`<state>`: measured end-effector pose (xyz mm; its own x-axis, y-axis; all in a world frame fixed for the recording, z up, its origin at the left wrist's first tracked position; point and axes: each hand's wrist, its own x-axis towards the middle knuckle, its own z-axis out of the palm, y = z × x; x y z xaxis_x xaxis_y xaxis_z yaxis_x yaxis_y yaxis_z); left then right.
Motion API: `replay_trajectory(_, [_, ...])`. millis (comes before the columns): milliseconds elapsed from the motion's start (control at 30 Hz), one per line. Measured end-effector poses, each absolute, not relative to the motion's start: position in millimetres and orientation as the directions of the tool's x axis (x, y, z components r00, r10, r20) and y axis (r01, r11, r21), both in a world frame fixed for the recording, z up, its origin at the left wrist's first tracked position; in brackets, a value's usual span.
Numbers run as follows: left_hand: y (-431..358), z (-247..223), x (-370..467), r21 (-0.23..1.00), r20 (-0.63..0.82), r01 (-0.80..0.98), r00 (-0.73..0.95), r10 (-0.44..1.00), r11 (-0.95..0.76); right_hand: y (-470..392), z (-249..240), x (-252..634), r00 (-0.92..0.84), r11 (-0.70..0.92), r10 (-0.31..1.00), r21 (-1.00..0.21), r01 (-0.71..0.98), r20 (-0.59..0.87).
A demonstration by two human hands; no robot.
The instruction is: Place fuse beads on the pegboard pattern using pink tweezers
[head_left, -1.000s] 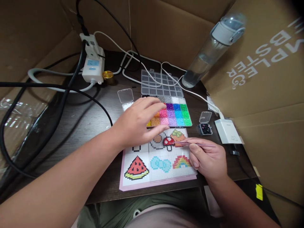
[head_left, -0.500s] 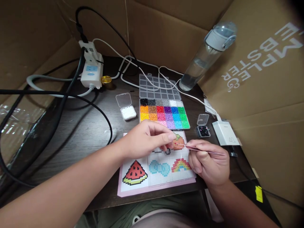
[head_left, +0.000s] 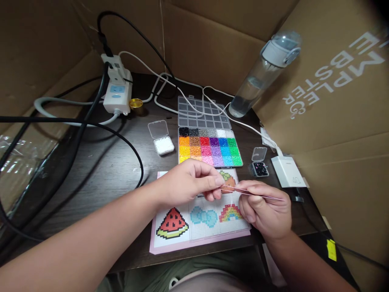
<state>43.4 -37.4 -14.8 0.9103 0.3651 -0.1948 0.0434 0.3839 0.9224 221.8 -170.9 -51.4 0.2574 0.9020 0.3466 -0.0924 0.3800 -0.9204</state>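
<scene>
Thin pink tweezers [head_left: 261,195] are gripped in my right hand [head_left: 267,209], pointing left. Their tips meet the pinched fingers of my left hand [head_left: 197,180], so whatever lies between those fingertips is hidden. Both hands hover over a clear pegboard [head_left: 209,233] laid on a pattern sheet [head_left: 162,243]. Through the board show an orange fruit picture [head_left: 229,180], blue shapes [head_left: 203,215] and a rainbow [head_left: 231,213]. A watermelon picture [head_left: 172,224] is on the sheet's left side. My left hand covers part of the upper pattern.
Behind the board lies an open bead box [head_left: 209,142] sorted by colour. Small lidded cases hold white beads [head_left: 164,145] and black beads [head_left: 259,168]. A water bottle [head_left: 255,77], a power strip [head_left: 118,97], a white charger [head_left: 287,171] and loose cables surround them.
The tweezers' tips have moved left to my left fingertips; a small red speck seen near the tips before is now hidden. My left hand has dropped slightly.
</scene>
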Motion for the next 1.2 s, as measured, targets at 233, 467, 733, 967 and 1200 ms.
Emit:
replay_trajectory(233, [-37.5, -16.4, 44.2, 0.898, -0.233, 0.046, 0.894, 0.383, 0.438, -172.2, -54.0, 224.0, 0.283, 0.391, 0.892, -0.915, -0.094, 0.352])
replay_trajectory(467, [-38.8, -15.0, 45.2, 0.882, -0.285, 0.092, 0.885, 0.367, 0.463, -172.3, -53.4, 223.4, 0.296, 0.367, 0.896, -0.927, -0.074, 0.332])
replay_trajectory(733, [-38.8, -16.6, 44.3, 0.875, -0.275, 0.081, 0.894, 0.353, 0.478, -172.6, -54.9, 224.7, 0.287, 0.36, 0.902, -0.93, -0.081, 0.324])
replay_trajectory(967, [-38.2, -17.0, 45.0, 0.884, -0.261, 0.075, 0.898, 0.354, 0.461, -173.5, -54.8, 224.5, 0.324, 0.339, 0.895, -0.939, -0.052, 0.306])
replay_trajectory(1200, [-39.0, -17.5, 45.4, 0.879, -0.273, 0.083, 0.895, 0.352, 0.469, -173.4, -54.9, 224.6, 0.312, 0.342, 0.899, -0.938, -0.064, 0.307])
